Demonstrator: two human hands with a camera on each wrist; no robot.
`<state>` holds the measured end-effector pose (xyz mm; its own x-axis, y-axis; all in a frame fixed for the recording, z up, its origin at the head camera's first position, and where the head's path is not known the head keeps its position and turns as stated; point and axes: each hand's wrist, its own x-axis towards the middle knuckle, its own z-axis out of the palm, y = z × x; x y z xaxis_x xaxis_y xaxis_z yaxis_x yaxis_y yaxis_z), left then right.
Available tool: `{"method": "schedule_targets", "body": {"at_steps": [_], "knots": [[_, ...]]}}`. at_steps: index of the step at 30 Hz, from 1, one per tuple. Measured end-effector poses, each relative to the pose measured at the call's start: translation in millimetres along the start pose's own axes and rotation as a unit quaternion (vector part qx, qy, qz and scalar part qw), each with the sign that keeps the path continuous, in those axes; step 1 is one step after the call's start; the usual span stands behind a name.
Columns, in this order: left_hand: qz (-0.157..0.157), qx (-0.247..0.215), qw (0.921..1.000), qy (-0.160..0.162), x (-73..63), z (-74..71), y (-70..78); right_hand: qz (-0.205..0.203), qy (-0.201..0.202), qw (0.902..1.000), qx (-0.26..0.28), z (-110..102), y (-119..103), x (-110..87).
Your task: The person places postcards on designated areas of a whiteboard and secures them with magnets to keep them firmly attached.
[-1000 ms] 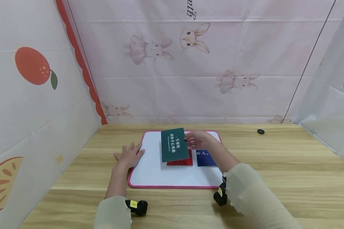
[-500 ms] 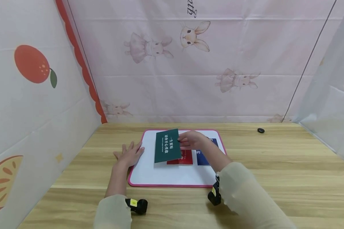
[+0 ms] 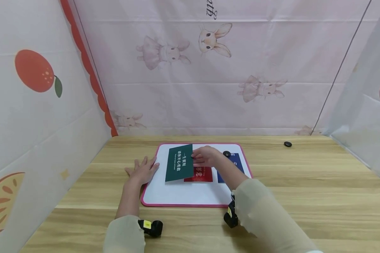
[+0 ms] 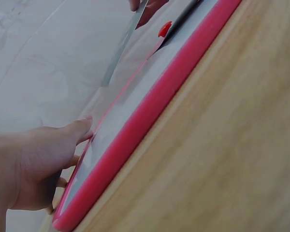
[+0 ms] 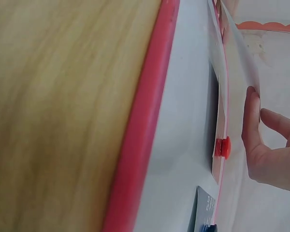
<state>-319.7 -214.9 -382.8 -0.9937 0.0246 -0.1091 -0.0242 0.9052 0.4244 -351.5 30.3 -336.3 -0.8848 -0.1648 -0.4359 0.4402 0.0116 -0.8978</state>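
Note:
A dark green card (image 3: pixel 179 163) with white lettering is pinched at its right edge by my right hand (image 3: pixel 206 156). It is held tilted above a white board (image 3: pixel 190 194) with a pink rim, and it covers part of a red card (image 3: pixel 198 175). My left hand (image 3: pixel 143 172) rests on the board's left edge, fingers spread. Partly behind my right forearm lies a blue card (image 3: pixel 237 161), with a dark round button-like piece (image 3: pixel 227 154) at its top. In the right wrist view, a red button-like piece (image 5: pixel 225 147) sits on a card on the board.
Another small black round piece (image 3: pixel 287 144) lies on the wooden table (image 3: pixel 320 196), right of the board. Behind the table hangs a rabbit-printed sheet (image 3: pixel 190 105). A fruit-printed sheet (image 3: pixel 50 140) encloses the left side.
My right hand has carried the green card leftward over the board, uncovering more of the red card. More of the blue card and its dark round piece now show. My left hand stays put.

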Motion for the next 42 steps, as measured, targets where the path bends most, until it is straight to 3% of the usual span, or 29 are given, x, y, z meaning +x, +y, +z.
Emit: {"method": "schedule_targets", "body": {"at_steps": [13, 28, 42], "knots": [[-0.003, 0.006, 1.0, -0.002, 1.7, 0.6, 0.1, -0.001, 0.01, 0.9999, -0.01, 15, 0, 3.7], [0.0, 0.013, 0.9999, 0.002, 1.4, 0.3, -0.6, -0.016, 0.017, 0.9971, -0.072, 25, 1, 3.6], [0.006, 0.02, 0.9998, 0.001, 2.3, 1.9, -1.6, -0.009, 0.018, 0.9964, -0.082, 35, 5, 3.3]]}}
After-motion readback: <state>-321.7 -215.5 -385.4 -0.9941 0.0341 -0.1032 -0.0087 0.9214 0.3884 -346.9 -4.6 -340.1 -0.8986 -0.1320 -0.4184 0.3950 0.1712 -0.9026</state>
